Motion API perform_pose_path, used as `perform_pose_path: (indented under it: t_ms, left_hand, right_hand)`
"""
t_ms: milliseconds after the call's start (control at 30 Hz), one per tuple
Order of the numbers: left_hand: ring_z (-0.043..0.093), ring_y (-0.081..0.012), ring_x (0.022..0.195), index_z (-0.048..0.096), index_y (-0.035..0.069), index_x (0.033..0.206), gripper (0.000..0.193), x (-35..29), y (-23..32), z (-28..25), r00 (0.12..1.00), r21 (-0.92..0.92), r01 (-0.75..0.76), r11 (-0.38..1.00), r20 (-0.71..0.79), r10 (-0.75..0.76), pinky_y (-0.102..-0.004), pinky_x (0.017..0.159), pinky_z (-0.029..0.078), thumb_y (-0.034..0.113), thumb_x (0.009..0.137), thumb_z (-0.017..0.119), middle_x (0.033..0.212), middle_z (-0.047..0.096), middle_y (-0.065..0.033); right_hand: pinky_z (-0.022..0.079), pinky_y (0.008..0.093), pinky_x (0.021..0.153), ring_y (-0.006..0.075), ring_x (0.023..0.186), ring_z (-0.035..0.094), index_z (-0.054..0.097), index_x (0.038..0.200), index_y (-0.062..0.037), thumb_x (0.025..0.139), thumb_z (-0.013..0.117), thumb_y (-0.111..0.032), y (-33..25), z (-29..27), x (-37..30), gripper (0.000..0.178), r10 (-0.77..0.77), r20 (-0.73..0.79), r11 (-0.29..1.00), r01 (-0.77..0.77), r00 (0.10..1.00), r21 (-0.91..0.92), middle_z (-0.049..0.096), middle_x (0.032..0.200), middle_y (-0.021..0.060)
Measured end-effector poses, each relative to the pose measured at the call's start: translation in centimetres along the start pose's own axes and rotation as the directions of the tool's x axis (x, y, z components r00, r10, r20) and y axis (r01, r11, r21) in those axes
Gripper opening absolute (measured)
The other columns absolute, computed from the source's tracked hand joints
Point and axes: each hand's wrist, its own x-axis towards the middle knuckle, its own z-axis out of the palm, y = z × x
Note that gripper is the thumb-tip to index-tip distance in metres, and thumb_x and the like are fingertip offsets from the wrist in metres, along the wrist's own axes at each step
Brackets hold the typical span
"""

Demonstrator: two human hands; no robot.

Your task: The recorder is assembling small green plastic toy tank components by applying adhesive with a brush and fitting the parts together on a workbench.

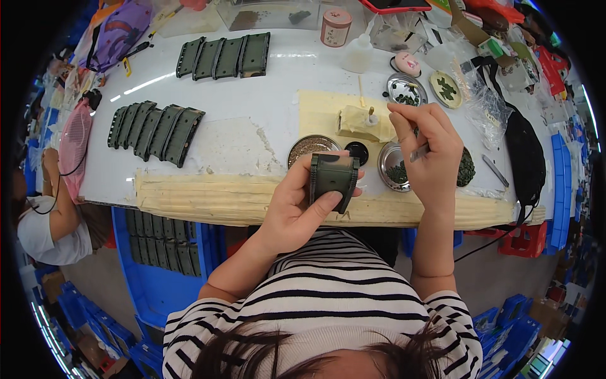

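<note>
My left hand (297, 211) holds a dark green, camouflage-patterned plastic part (334, 175) with ribbed sides, thumb across its front. To the right, my right hand (432, 142) is raised above the table with thumb and forefinger pinched together. A flat metal tool (418, 153), which looks like tweezers, shows against its palm; whether the fingertips pinch anything small I cannot make out. Just beyond my hands stands a tape-covered block (366, 124) with a small stick upright in it. Steel dishes (380, 177) of small green pieces sit beneath and beside my right hand.
Similar green parts stand in two rows (224, 57) (156, 132) on the left. A tin of brownish bits (309, 140), a squeeze bottle (358, 54) and a pink canister (336, 28) stand farther off. Tweezers (495, 170) lie right. A blue crate (145, 297) holds more parts; a person (60, 221) sits left.
</note>
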Motion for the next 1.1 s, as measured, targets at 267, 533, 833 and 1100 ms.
perform_pose_path:
  t_ms: [267, 533, 833, 1100]
  left_hand:
    - [0.062, -0.0220, 0.091, 0.035, 0.001, 0.136, 0.046, 0.2, -0.1, -0.4, 0.982, -0.337, 0.139, 0.931, -0.072, -0.173, -0.0421, 0.089, 0.051, 0.026, 0.099, 0.044, 0.109, 0.059, -0.0134]
    - [0.063, -0.0195, 0.082, 0.036, -0.001, 0.136, 0.048, 0.6, -0.9, -0.9, 0.979, -0.699, 0.197, 0.687, 0.109, -0.170, -0.0394, 0.081, 0.053, 0.033, 0.102, 0.038, 0.098, 0.062, -0.0107]
    - [0.060, -0.0191, 0.077, 0.036, 0.000, 0.136, 0.048, 0.4, -0.9, -0.1, 0.959, -0.734, 0.268, 0.623, 0.142, -0.245, -0.0365, 0.074, 0.053, 0.033, 0.103, 0.033, 0.092, 0.058, -0.0079]
    - [0.054, -0.0180, 0.071, 0.036, 0.004, 0.138, 0.047, 0.4, -0.6, 0.1, 0.944, -0.673, 0.301, 0.675, 0.111, -0.310, -0.0346, 0.068, 0.049, 0.034, 0.103, 0.029, 0.090, 0.053, -0.0058]
  right_hand:
    - [0.047, 0.0318, 0.054, 0.0209, 0.065, 0.063, 0.067, 0.091, -0.0055, 0.082, 0.070, -0.014, 0.0, 1.5, 0.9, 0.013, 0.003, 0.122, 0.994, 0.011, 0.993, -0.112, 0.057, 0.078, 0.0072]
    - [0.037, 0.0234, 0.049, 0.0095, 0.053, 0.049, 0.068, 0.091, -0.0036, 0.076, 0.073, -0.002, -2.0, -0.2, 0.9, 0.015, -0.058, -0.162, 0.998, 0.054, 0.985, -0.029, 0.055, 0.072, 0.0034]
    - [0.051, 0.0205, 0.067, 0.0122, 0.080, 0.067, 0.055, 0.102, 0.0045, 0.095, 0.057, -0.009, -4.4, 0.6, -1.6, 0.015, 0.187, 0.144, 0.580, -0.227, 0.972, 0.782, 0.061, 0.088, 0.0065]
    - [0.052, 0.0220, 0.068, 0.0130, 0.079, 0.068, 0.054, 0.102, 0.0038, 0.095, 0.057, -0.011, -4.0, 0.9, -1.8, 0.016, 0.180, 0.203, 0.545, -0.269, 0.963, 0.794, 0.063, 0.087, 0.0082]
